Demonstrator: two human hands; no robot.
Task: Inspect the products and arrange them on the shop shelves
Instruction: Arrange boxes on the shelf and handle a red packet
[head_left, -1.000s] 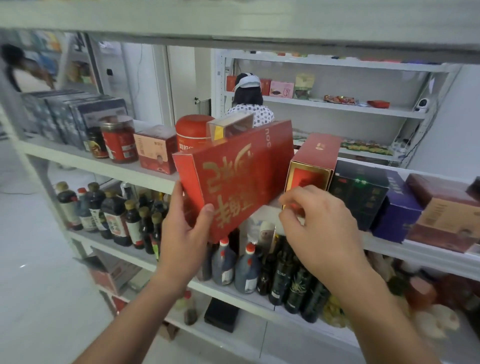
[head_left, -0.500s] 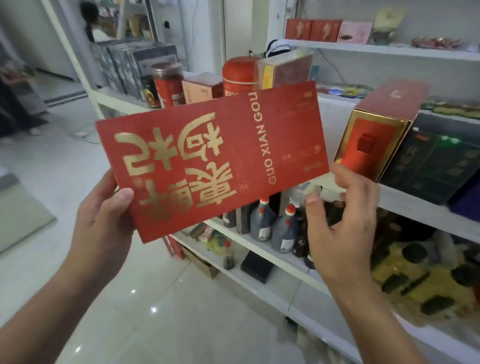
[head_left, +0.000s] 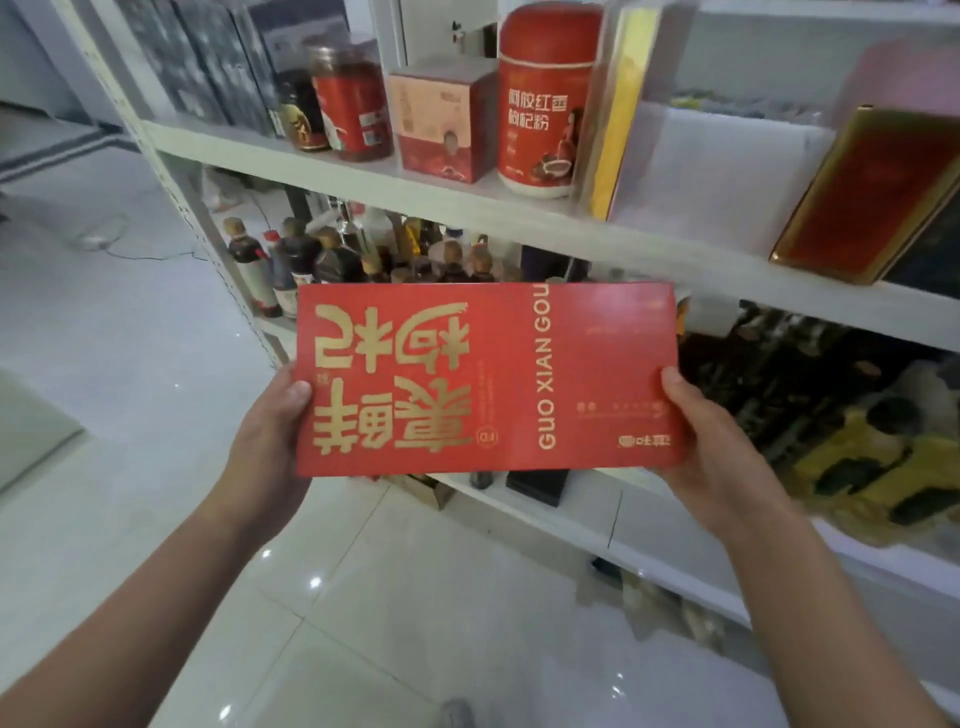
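Note:
A flat red box with gold lettering "GUO XIAN GOU" is held level in front of the white shelves, its printed face toward me. My left hand grips its left end, thumb on the front. My right hand grips its right end, thumb on the front edge. The box hangs away from the shelf, at the height of the second shelf row. A bare stretch of the upper shelf lies between a clear-and-yellow box and a red-and-gold box.
On the upper shelf stand dark boxes, a red-labelled jar, a small red carton and a tall red canister. Dark bottles crowd the shelf below. Yellow and dark packets lie at right. White tiled floor spreads left.
The red box has come off the upper shelf and down toward me, turning from tilted to level. My right hand, which hovered near it, now grips its right end.

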